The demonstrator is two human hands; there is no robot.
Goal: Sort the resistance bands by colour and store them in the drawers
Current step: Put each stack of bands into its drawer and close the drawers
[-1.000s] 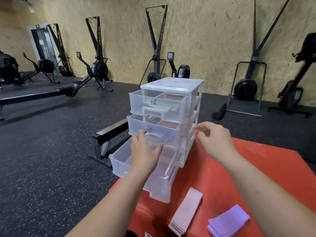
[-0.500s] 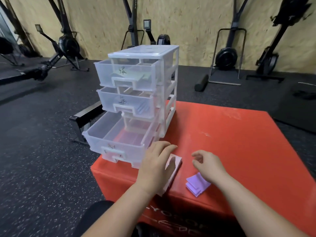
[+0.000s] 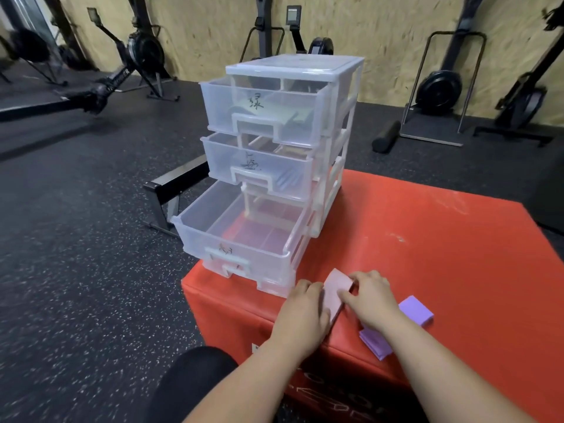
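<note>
I log left hand (image 3: 300, 306) and right hand (image 3: 369, 300) pinching the pink bands (image 3: 335, 290) on the red box (image 3: 427, 239), just beside the open bottom drawer (image 3: 244, 236). Top drawer (image 3: 262, 108) and middle drawer (image 3: 256, 169) look loaded. The purple bands (image 3: 418, 309) are not yet stored.

A clear plastic drawer cabinet (image 3: 305, 132) is set along the red padded surface's (image 3: 427, 239) left edge. A flat pink resistance band (image 3: 335, 293) is placed before it, with folded purple resistance bands (image 3: 416, 309) at its right, by the front edge.
</note>
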